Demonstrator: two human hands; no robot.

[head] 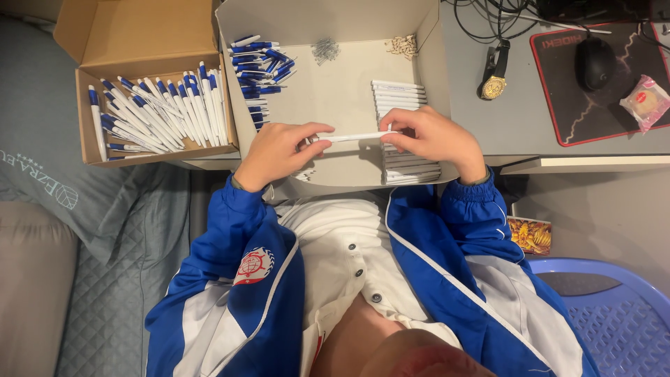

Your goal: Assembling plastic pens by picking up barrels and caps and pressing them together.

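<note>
the white pen barrel (356,137) lies horizontally across the view, its long axis running left to right between the two hands. the left hand (279,152) pinches the barrel's left end between thumb and fingertips; the right hand (431,136) is closed on the right end in the same way. both hands hold the part clear above the floor of the large open cardboard box (335,91), and neither hand is nearer than the other: each has one end.

the large box holds four groups of parts. a stack of white barrels (401,132) lies just under and beside the right hand, long axes parallel to the held barrel. a heap of blue pen parts (259,66) sits in the far left corner. a small cluster of metal springs (325,49) lies near the far wall, and a small pile of pale plastic pieces (403,46) lies to its right.

the smaller cardboard box (150,42), to the left of the large one and touching it, contains assembled white-and-blue pens (157,115) laid roughly side by side.

on the grey desk (509,119) to the right, well apart from the hands, are a wristwatch (494,75), a computer mouse (594,63) on a black and red mouse pad (558,105), and a small wrapped snack (645,101).
</note>
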